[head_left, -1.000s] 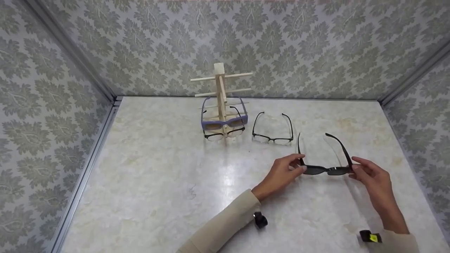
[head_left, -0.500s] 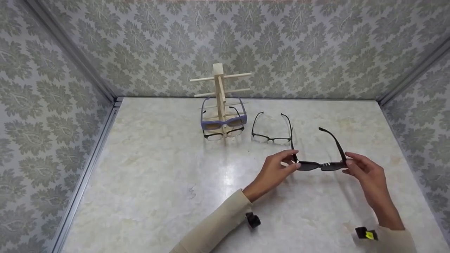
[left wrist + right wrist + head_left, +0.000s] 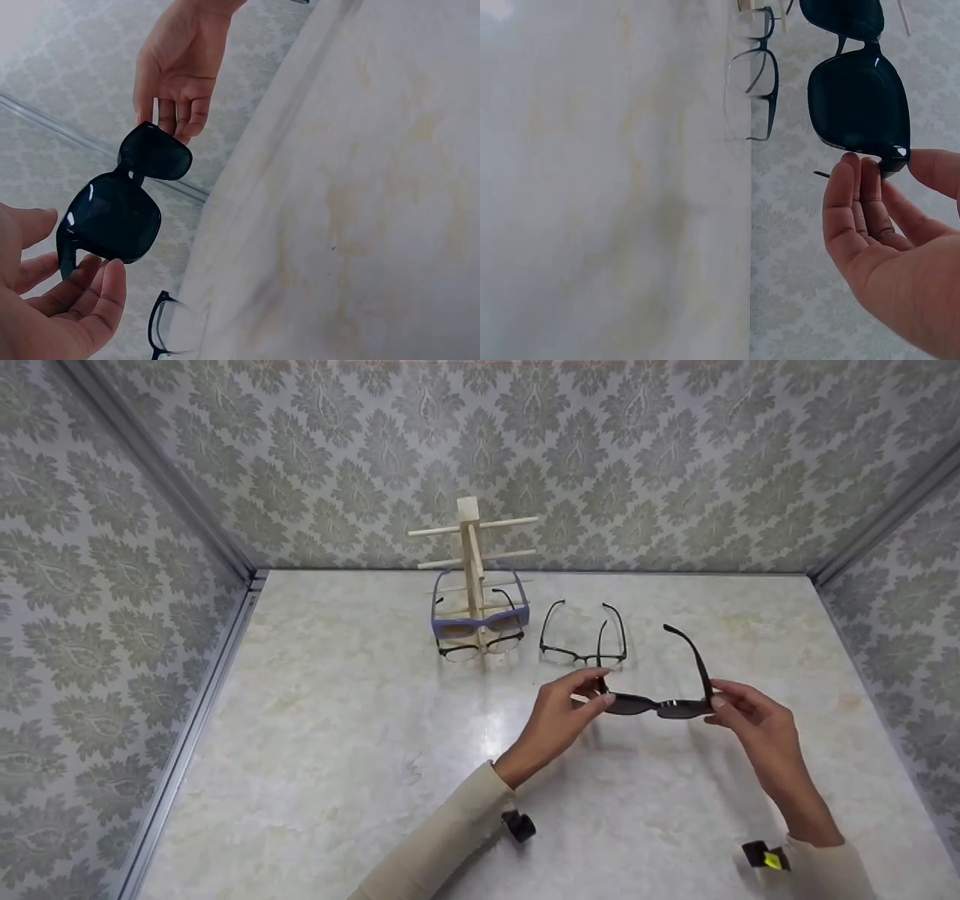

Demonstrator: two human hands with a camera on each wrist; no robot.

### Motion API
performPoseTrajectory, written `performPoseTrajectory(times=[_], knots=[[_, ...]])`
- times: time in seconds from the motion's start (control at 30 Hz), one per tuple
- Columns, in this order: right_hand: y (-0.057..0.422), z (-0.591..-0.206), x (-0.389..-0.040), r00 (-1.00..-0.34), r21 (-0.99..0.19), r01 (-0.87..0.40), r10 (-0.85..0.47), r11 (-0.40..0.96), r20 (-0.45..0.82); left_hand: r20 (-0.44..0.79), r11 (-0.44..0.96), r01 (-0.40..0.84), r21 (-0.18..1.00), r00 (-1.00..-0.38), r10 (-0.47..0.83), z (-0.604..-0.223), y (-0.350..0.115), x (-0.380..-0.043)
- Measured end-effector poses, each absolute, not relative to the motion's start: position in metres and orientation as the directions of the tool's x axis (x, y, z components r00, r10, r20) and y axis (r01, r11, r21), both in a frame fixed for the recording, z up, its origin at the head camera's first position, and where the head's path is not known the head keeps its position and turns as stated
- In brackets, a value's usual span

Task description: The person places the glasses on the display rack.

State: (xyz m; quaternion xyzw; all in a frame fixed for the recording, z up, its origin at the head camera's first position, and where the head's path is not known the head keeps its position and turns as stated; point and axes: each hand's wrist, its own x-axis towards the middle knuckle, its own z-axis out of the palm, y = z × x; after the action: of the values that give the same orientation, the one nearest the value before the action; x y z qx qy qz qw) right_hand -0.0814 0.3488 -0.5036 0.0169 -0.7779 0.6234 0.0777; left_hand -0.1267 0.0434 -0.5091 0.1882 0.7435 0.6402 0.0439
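Black sunglasses [image 3: 628,704] with dark lenses are held above the table, temples unfolded and pointing away from me. My left hand [image 3: 553,718] pinches them at the left hinge corner. The right hand [image 3: 765,731] pinches the opposite corner where the other temple meets the frame. In the left wrist view both lenses of the sunglasses [image 3: 112,217] show between the two hands. The right wrist view has the sunglasses [image 3: 859,101] gripped by thumb and fingers at one corner. Clear-lensed black-framed glasses [image 3: 559,654] lie on the table just beyond my left hand, partly overlapped by a temple.
A wooden eyewear stand [image 3: 470,547] with crossbars rises at the back centre. Purple sunglasses [image 3: 457,628] hang on it, and below them sit dark half-rimmed glasses [image 3: 457,653]. Patterned walls [image 3: 570,450] enclose the marbled table [image 3: 315,720] at the back and sides.
Both hands have carried the black sunglasses left and slightly away from me, so one temple now overlaps the clear glasses. The stand and its eyewear stay in place.
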Motion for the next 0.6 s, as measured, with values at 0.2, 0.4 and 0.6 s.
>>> performPoseTrajectory(times=[0.2, 0.4, 0.6], knots=[[0.336, -0.499, -0.085, -0.987, -0.952, -0.128, 0.058, 0.277, 0.15, 0.189, 0.12, 0.236, 0.964, -0.931, 0.312, -0.506, 0.032, -0.126], [0.325, -0.495, -0.087, -0.988, -0.948, -0.13, 0.045, 0.291, 0.15, 0.211, 0.11, 0.25, 0.962, -0.935, 0.285, -0.505, 0.021, -0.125], [0.315, -0.491, -0.091, -0.989, -0.947, -0.138, 0.012, 0.291, 0.148, 0.231, 0.116, 0.269, 0.956, -0.936, 0.265, -0.502, 0.009, -0.123]])
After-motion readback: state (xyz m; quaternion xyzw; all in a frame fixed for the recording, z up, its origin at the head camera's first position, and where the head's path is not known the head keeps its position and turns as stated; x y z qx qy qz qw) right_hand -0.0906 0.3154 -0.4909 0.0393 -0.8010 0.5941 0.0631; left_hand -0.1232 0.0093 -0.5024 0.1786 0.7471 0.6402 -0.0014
